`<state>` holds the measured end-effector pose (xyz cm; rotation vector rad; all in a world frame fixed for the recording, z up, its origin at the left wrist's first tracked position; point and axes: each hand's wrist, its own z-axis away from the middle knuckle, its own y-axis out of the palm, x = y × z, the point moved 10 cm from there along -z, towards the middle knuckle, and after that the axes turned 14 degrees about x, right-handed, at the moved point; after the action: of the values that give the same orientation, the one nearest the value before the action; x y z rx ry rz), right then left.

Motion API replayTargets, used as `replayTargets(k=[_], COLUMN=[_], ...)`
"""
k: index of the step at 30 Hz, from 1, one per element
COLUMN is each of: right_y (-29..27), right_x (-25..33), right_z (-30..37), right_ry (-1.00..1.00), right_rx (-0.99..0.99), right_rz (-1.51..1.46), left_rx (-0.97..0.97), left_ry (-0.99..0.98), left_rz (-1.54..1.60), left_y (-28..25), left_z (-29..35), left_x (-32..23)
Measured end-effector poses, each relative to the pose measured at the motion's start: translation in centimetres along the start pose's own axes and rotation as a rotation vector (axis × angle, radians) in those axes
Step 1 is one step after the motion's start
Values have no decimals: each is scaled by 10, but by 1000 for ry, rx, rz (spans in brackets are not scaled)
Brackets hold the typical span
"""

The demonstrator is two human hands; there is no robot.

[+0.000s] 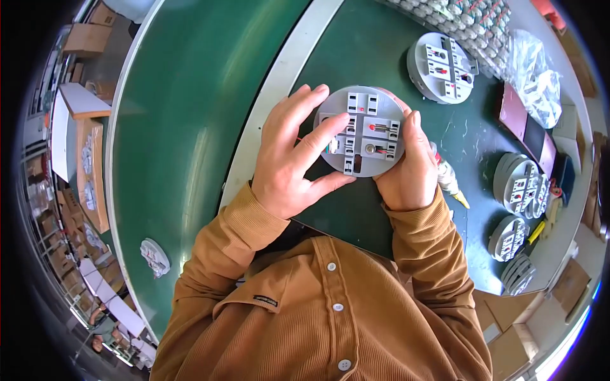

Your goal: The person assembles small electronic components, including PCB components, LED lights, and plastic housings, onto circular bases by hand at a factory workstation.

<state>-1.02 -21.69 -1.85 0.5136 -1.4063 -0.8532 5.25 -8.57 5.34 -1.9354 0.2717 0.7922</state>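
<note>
A round grey plastic base (348, 166) is held up before my chest, its face toward me. Small raised blocks with slots, red bits and metal parts are fixed on that face. My right hand (412, 166) grips its right edge, the thumb along the rim and the other fingers mostly hidden beneath. From the left, my left hand (287, 152) closes on it: the index fingertip presses a block on the left side, the thumb lies at the lower rim, and other fingers stretch past the upper left edge. Beside my right hand lies a white tube with a yellow tip (450, 181).
Similar round bases (443, 94) lie at the back right, with more stacks (516, 185) along the right edge. A tray of small parts (467, 22), a clear plastic bag (535, 79) and a yellow-handled tool (537, 232) are there too. A grey piece (154, 257) sits on the green conveyor belt (184, 127).
</note>
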Motion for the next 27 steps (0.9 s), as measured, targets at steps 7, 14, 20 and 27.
replayTargets(k=[7,14,20,27], right_y=[-6,-6,-12,-4], right_x=[-3,-2,-3,0], right_z=[-3,-5,-3,3], right_ry=[26,11,47,97], right_rx=[-16,-49,-110,-112], right_rz=[63,32,45,75], left_rx=[28,15,136,49], left_ry=[-92,-13,49,78], left_rz=[197,-21,-68,-27], left_y=[11,3,4,-12], left_z=[1,-7,-14,-15], left_x=[17,-4,-8,-12])
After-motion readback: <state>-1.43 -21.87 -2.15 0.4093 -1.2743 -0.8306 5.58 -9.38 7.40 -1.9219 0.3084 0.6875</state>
